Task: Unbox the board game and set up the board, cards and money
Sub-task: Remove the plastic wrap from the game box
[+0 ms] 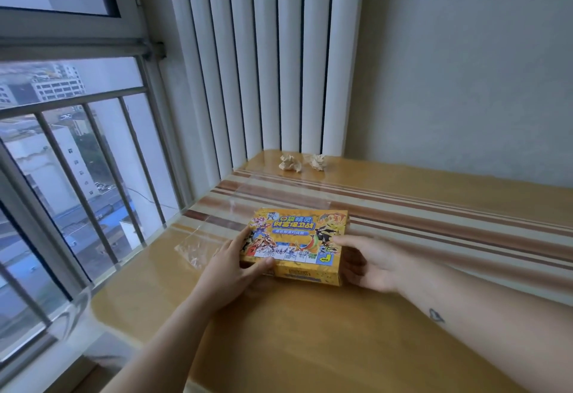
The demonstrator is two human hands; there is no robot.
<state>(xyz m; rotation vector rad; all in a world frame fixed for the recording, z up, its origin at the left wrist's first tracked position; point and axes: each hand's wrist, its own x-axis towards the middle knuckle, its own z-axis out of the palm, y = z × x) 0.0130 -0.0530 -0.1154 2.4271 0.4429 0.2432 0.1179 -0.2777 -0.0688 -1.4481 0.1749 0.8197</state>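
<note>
A large barred window [71, 150] fills the left; tall white vertical radiator columns [263, 57] stand behind a glossy yellow wooden table with brown stripes [310, 330]. A yellow cardboard game box printed with cartoon creatures [297, 237] lies flat near the table's middle, lid closed. The left hand [235, 256] grips the box's left end, thumb curled over the near corner. The right hand [369, 262] clasps the right end, thumb on top. Crinkled clear plastic wrap [195, 253] lies just left of the box. Two crumpled beige paper balls [302, 163] sit by the radiator.
</note>
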